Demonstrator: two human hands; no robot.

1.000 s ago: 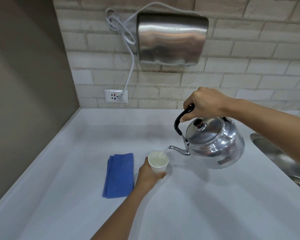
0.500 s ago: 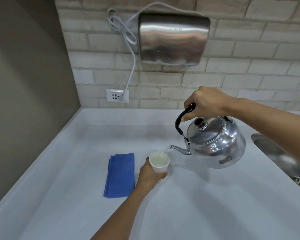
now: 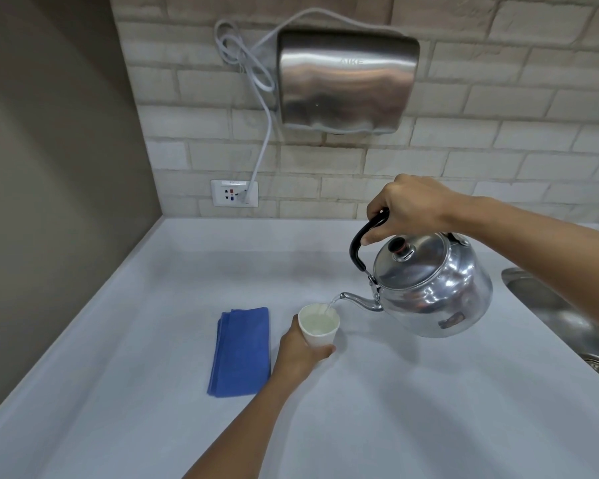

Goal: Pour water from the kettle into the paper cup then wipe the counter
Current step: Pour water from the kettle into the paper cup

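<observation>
Overflow was the likely risk: the right hand, fingers closed round the handle, tipped the kettle into the nearly full paper cup, gripped by the left hand beside the blue cloth.

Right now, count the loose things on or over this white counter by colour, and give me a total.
Silver: 1, the round metal kettle
White: 1, the paper cup
Blue: 1, the folded cloth
Total: 3
</observation>
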